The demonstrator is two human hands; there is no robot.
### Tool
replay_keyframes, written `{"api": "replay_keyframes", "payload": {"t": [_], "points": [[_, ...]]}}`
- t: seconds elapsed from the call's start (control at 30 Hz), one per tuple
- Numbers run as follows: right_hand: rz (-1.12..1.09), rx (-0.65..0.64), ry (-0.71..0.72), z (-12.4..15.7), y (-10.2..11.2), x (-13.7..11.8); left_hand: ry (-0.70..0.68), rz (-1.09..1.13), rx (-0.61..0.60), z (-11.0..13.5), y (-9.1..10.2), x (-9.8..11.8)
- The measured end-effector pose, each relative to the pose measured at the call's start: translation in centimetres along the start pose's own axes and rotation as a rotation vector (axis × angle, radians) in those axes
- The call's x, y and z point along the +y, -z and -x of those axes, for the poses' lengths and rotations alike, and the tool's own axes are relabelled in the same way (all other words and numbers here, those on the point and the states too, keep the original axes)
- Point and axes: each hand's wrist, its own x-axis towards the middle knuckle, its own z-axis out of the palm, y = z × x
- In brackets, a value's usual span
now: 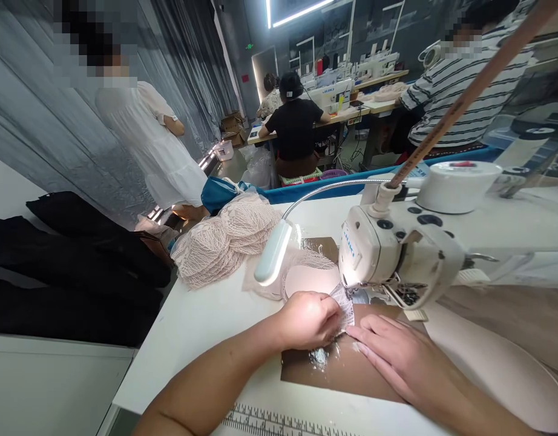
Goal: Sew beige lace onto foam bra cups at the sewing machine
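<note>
A white sewing machine [365,248] stands over the table, its needle area lit by a small lamp [273,251] on a bendy metal neck. Beneath the needle lies a pale pink bra cup with lace [311,278]. My left hand [308,320] is closed, pinching the lace edge just in front of the presser foot. Close to its right, my right hand [392,351] lies flat with fingers stretched out, the fingertips touching the lace's near edge and the brown sheet [315,366] under it.
Stacked lace bra cups [229,236] sit on the table's left. A printed ruler scale [279,421] runs along the front edge. Beige fabric pieces [497,357] lie at right, with a thread cone [458,186] behind. Dark garments [70,260] hang left; several people are beyond the table.
</note>
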Motion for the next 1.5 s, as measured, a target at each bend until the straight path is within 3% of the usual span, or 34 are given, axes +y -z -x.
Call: {"api": "replay_keyframes", "payload": {"t": [0.37,0.63,1.0,1.23,1.5], "points": [[-0.008,0.071,-0.051,0.0,0.1,-0.2,0.009,0.198,-0.018,0.2,0.2,-0.6],[0.043,-0.095,-0.056,-0.4,1.0,-0.5,0.056,0.334,-0.091,-0.2,0.2,-1.4],[0.040,-0.100,-0.086,-0.2,0.9,-0.6,0.128,0.707,-0.039,-0.2,0.2,-2.0],[0.072,-0.168,-0.045,0.0,1.2,-0.8,0.047,0.432,-0.069,0.1,0.1,-1.2],[0.028,-0.309,-0.066,0.0,1.6,-1.3,-0.224,0.325,-0.043,0.6,-0.2,-1.5]]}}
